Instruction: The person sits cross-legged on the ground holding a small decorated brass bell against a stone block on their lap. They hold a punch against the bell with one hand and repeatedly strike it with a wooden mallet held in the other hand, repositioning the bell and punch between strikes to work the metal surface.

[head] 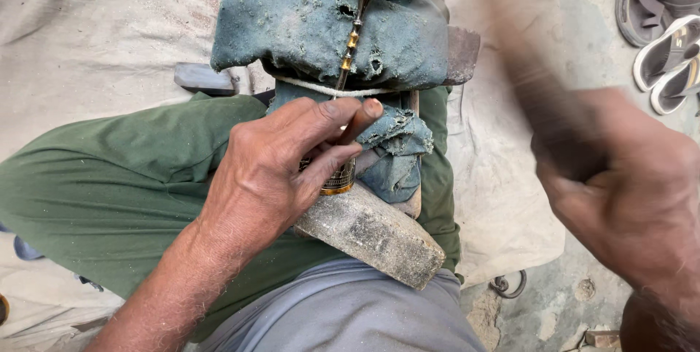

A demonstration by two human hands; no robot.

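Left hand, centre of frame: fingers curled shut around thin brown rod, tip pressed onto brass piece wrapped in dusty green cloth; cloth bound with white cord, upper centre; grey stone block under brass piece, resting on lap in green trousers; right hand, right of frame, blurred, closed on dark handle, tool kind unclear; sandals upper right on concrete floor; pale sheet upper left.
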